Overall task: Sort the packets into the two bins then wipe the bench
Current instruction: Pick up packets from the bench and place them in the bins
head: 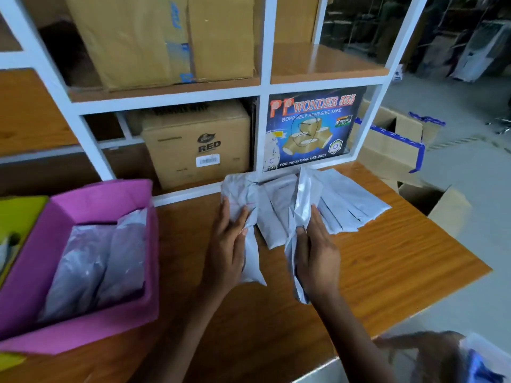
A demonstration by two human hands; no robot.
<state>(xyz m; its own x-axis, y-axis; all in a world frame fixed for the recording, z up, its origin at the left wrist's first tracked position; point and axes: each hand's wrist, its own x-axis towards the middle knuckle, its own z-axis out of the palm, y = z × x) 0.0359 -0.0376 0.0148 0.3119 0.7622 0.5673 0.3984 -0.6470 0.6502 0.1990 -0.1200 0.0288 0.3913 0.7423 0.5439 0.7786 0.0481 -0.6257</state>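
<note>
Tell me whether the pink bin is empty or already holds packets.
Not empty. The pink bin already holds grey packets lying inside, well below its rim.

left hand [231, 244]: gripping a grey plastic packet [253, 261], frame centre
right hand [318, 250]: gripping another grey packet [302, 200]
pink cardboard bin [83, 205]: lower left, holding packets

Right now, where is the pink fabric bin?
In the head view, the pink fabric bin stands on the wooden bench at the left, left of the left hand, grey packets inside.
</note>
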